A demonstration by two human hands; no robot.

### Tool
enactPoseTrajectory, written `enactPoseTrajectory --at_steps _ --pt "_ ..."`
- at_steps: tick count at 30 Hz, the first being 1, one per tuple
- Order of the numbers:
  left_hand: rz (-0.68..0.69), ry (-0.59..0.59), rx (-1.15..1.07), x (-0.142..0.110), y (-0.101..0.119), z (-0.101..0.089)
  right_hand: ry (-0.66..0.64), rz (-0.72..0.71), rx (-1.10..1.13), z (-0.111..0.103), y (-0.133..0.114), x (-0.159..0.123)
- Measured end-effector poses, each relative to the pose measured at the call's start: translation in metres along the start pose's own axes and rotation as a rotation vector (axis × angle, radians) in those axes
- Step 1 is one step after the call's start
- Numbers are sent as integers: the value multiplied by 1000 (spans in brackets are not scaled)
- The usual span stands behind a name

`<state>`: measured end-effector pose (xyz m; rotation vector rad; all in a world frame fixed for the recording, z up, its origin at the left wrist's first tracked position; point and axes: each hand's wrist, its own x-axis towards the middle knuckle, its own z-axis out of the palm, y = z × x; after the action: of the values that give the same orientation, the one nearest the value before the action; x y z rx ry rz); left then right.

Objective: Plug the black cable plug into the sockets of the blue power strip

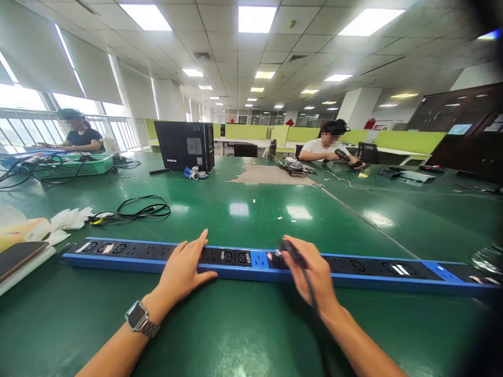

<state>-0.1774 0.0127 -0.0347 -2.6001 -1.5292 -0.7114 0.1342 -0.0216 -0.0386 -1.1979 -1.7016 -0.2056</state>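
Observation:
A long blue and black power strip [129, 255] lies across the green table [243, 335] in front of me, with many sockets along its top. My left hand [184, 269] rests flat on it near the middle, fingers stretched out, a metal watch on that wrist. My right hand [312, 272] is closed around a black plug [288, 247] held over the strip just right of the middle. The plug's black cable runs back along my right wrist. The plug is blurred by motion.
A coiled black cable [137, 210] and crumpled white tissue [70, 219] lie to the back left. Further off stand a black computer case [184, 145] and a green basket [70, 166] of cables. Two other people sit at the far side.

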Motion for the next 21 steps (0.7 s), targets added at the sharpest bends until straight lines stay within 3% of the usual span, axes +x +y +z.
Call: enactPoseTrajectory --at_steps 3,6,13,21 --pt "-11 8 -27 0 2 -1 -30 38 -78 -38 44 -17" --pt "-20 41 -81 2 9 -3 -98 22 -92 -54 60 -19" --pt "130 92 -270 19 54 0 -254 -77 -57 -64 62 -8" --pt "299 -18 -371 58 134 27 -195 -37 -98 -52 56 -13"
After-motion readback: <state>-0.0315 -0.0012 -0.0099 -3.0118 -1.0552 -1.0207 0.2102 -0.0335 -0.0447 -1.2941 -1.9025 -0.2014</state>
